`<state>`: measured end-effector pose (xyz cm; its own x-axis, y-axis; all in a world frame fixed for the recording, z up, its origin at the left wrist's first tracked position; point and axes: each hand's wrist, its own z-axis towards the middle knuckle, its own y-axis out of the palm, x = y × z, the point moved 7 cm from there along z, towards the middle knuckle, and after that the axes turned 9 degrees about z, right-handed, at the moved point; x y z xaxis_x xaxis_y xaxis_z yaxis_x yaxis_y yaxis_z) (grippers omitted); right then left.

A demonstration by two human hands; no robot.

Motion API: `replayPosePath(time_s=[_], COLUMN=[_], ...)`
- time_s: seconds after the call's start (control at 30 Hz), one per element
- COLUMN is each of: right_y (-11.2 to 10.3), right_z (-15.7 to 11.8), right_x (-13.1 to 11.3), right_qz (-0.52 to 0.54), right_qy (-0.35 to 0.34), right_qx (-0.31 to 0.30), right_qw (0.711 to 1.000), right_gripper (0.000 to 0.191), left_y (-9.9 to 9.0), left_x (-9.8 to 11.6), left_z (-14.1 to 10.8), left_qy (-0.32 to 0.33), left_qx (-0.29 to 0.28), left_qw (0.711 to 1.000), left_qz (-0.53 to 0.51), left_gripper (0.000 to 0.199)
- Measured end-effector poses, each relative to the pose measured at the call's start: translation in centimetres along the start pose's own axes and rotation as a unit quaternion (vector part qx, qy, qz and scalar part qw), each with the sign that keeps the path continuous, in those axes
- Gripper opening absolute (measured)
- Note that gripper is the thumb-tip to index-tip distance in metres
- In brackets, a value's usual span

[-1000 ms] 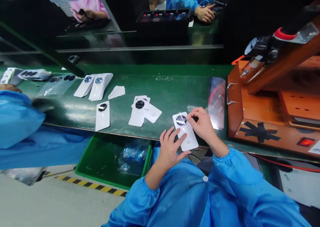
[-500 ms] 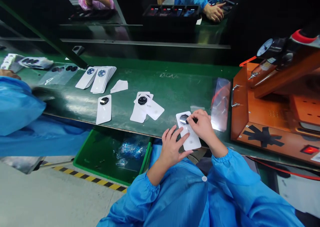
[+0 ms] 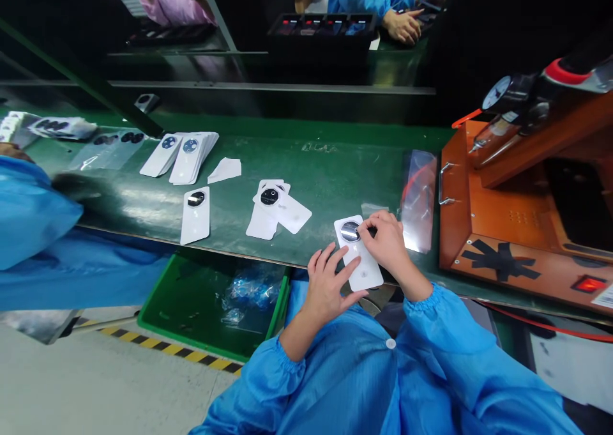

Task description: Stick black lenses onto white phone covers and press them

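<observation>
A white phone-shaped panel [image 3: 366, 270] with a round black camera area lies at the front edge of the green table. My left hand [image 3: 326, 285] rests on its left and lower side, fingers spread. My right hand [image 3: 382, 238] is at the camera area, thumb and fingertips pinched together; whatever they hold is too small to make out. Left of my hands, overlapping white panels [image 3: 293, 214] lie on the table, the top one with a black camera circle. Another single panel [image 3: 195, 223] lies further left.
Stacked white panels [image 3: 186, 167] and a white paper scrap [image 3: 225, 170] lie at the left. An orange machine [image 3: 454, 218] stands right, beside clear film [image 3: 417, 198]. A green bin [image 3: 177, 307] sits below the edge. Blue sleeves of a person [image 3: 36, 205] are far left.
The camera view has shifted slightly. A dark opening now shows on the orange machine's top at the right. Both my hands keep nearly the same pose on the panel.
</observation>
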<state>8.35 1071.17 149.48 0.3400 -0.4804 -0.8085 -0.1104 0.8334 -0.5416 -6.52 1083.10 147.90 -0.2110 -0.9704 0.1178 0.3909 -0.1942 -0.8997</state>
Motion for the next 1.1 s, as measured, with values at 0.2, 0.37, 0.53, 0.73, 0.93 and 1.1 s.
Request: replayPosePath(time_s=[0.2,0.37,0.53,0.73,0.93,1.1], right_y=[0.1,0.0,-1.2,-3.8,-7.7,-17.7], right_z=[-0.1,-0.4,-1.5,-6.8,-13.2,-16.1], right_x=[0.1,-0.1,-1.1,-3.6,-7.0,-4.7], right_qz=[-0.019,-0.020,-0.068,-0.072,-0.188,-0.245], right_qy=[-0.013,-0.029,-0.065,-0.166,-0.307,-0.325], right_qx=[0.005,0.009,0.026,-0.059,-0.078,0.164], right_qw=[1.000,0.999,0.995,0.982,0.930,0.899], right_gripper=[0.016,0.015,0.017,0.041,0.035,0.047], left_y=[0.0,-0.2,-0.5,-1.8,-6.9,-10.0], left_x=[0.0,0.1,0.4,0.3,3.9,11.0], left_z=[0.1,0.1,0.1,0.5,3.5,9.3], left_qy=[0.001,-0.001,-0.008,0.046,0.195,0.213], left_qx=[0.000,-0.002,-0.011,-0.033,0.061,0.152], left_qw=[1.000,1.000,1.000,0.998,0.978,0.962], left_qz=[0.000,-0.002,-0.003,0.042,0.028,-0.079], left_gripper=[0.067,0.066,0.066,0.052,0.059,0.069])
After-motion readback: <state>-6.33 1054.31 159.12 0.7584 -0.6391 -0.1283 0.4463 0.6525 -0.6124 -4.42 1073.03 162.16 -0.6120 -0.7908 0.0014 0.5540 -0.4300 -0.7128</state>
